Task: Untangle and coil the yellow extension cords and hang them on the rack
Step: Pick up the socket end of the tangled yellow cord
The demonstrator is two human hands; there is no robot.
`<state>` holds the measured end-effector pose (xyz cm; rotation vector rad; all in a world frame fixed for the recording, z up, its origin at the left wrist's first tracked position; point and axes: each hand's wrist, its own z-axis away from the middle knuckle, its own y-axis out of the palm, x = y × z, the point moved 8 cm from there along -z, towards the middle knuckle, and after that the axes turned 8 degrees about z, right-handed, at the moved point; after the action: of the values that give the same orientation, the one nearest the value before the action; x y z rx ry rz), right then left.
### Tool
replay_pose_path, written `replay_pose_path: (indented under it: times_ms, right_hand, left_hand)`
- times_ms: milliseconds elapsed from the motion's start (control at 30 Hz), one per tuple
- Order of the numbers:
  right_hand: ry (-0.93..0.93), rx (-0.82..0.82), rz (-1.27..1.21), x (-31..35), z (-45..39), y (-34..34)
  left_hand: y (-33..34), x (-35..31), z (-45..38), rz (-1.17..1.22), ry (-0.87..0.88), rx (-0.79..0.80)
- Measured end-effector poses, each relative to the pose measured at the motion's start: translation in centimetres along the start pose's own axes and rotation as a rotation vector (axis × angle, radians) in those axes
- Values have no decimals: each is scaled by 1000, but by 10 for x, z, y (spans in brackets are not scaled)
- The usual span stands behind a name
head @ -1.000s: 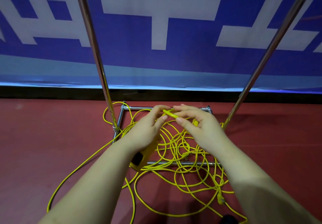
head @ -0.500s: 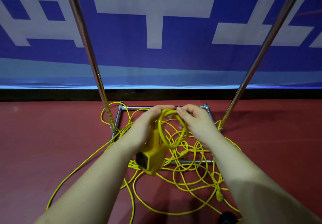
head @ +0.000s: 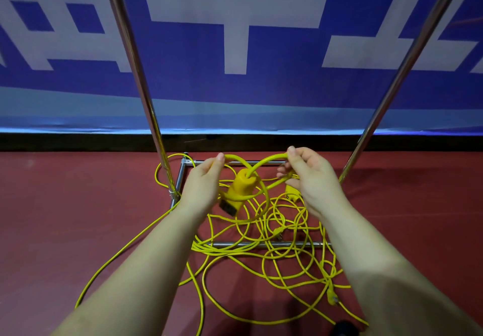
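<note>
Cord [head: 254,162] stretches between both hands [head: 202,186], above the tangle [head: 274,247].

Both bare forearms reached forward, the left hand [head: 202,186] and right hand [head: 312,179] raised apart, fingers curled, each pinching something.

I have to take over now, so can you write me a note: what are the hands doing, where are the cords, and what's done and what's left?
Left hand pinches one end of a raised loop of thick yellow cord; right hand grips the other end. The yellow socket block hangs between them. The thin yellow extension cords lie tangled on the red floor across the shiny metal rack's base.
Done: coiling is just started. Left: untangle, coil, hang.
</note>
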<state>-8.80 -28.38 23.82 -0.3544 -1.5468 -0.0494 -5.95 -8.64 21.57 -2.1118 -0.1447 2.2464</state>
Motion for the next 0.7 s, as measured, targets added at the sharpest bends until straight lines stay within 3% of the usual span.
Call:
replay_pose_path:
  times_ms: [133, 267, 367, 533, 700]
  right_hand:
    - [82, -32, -136, -4, 2, -1]
    - [100, -104, -137, -7, 2, -6]
    - [109, -155, -169, -6, 3, -13]
    - [112, -135, -127, -5, 1, -17]
    - [-133, 15, 337, 16, 5, -13]
  left_hand:
    - [25, 43, 2, 435, -418, 78]
    - [49, 66, 24, 340, -712, 318]
    - [59, 66, 30, 347, -731, 443]
    - [59, 71, 18, 315, -642, 327]
    - [52, 69, 14, 282, -594, 247]
